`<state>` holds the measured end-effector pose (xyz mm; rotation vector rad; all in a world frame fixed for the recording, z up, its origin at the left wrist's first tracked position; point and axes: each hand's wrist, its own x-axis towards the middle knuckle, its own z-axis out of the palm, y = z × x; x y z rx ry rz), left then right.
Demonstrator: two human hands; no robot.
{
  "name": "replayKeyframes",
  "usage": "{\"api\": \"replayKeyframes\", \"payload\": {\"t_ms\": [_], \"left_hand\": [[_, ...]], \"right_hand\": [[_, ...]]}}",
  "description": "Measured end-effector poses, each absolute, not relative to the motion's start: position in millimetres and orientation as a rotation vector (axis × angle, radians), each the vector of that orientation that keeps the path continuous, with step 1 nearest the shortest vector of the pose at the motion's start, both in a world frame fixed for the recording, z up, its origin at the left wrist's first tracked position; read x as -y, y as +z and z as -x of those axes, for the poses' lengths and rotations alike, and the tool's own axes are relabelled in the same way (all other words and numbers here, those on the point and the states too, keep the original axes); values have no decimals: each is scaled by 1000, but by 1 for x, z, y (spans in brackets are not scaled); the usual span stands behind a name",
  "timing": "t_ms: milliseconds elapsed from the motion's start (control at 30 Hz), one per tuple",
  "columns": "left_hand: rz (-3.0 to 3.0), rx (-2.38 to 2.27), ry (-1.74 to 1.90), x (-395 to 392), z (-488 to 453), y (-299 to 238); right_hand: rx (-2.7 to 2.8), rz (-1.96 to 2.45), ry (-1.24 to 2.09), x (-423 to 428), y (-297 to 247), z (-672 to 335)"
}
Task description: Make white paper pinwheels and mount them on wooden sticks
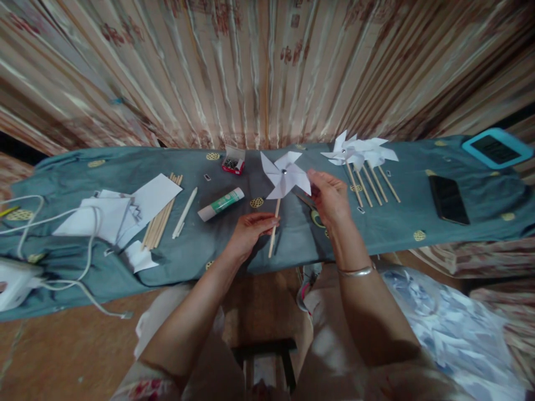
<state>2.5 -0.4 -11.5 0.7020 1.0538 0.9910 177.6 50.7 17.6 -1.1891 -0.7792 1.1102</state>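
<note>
A white paper pinwheel point(285, 175) on a wooden stick point(274, 234) stands upright over the middle of the blue-grey cloth point(83, 172). My left hand point(249, 233) is closed on the stick partway down. My right hand point(330, 196) is pinched on the tip of the pinwheel's right blade. A silver pin shows at the pinwheel's centre.
Several finished pinwheels point(359, 153) on sticks lie at the back right. A glue stick point(220, 203), a red pin box point(233, 161), a white pen point(185, 212), spare sticks point(161, 220) and white paper sheets point(125, 211) lie to the left. A dark phone point(448, 199), a turquoise device point(496, 147) and scissors point(315, 214) are on the right.
</note>
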Motion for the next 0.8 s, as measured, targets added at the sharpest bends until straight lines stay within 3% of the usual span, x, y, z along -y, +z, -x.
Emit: {"api": "replayKeyframes", "payload": {"t_ms": [800], "left_hand": [[-719,-1032,1027,-2,-2,-18]], "right_hand": [[733,1200,1240,-42,22,-161]]}}
